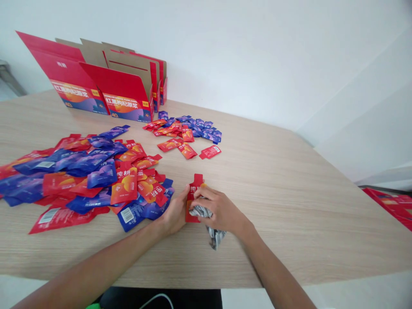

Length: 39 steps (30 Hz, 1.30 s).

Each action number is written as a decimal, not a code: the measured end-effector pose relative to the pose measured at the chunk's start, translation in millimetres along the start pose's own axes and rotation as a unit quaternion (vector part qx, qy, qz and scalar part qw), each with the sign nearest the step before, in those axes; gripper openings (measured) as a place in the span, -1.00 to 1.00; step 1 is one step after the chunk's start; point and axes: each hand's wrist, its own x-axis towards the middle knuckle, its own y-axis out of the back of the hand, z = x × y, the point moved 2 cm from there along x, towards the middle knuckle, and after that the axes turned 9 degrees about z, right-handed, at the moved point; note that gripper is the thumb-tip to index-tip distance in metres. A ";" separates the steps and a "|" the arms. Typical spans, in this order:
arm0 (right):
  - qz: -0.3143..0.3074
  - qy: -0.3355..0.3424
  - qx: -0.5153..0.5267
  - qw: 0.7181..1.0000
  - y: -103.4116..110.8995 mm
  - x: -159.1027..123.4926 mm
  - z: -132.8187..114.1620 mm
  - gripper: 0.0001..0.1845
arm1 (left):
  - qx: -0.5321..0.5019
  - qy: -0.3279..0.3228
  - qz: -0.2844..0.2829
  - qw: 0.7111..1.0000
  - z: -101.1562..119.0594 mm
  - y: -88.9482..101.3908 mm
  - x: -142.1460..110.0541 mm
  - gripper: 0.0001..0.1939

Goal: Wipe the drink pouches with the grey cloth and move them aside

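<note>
A red drink pouch (196, 183) with an orange pattern stands with its spout end away from me, near the front of the table. My left hand (175, 211) grips its left edge, the thumb lying along the side. In my right hand (220, 209) is a crumpled grey-and-white cloth (216, 237), pressed against the pouch's front, its loose end hanging below the fingers. Left of my left hand spreads a large heap of red and blue pouches (124, 184). The fingers behind the pouch are hidden.
Farther back lies a smaller group of red and blue pouches (188, 131), with one red pouch (210, 152) at its near right. Open red cartons (125, 101) stand at the back left by the wall. Red printed material (391, 206) shows beyond the table's right edge.
</note>
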 end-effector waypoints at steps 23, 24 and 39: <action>-0.025 0.013 -0.013 1.000 -3.0 0.6 -4.0 -0.74 | 0.000 -0.015 -0.017 1.000 -0.6 4.3 4.7 -0.52; -0.032 0.018 -0.012 0.999 -4.4 0.6 -4.9 -0.73 | 0.002 -0.017 -0.020 1.000 0.6 5.0 5.4 -0.51; 0.125 -0.089 -0.058 0.986 7.9 0.2 5.2 -0.72 | 0.007 -0.007 -0.009 1.000 -9.3 -3.5 -3.2 -0.66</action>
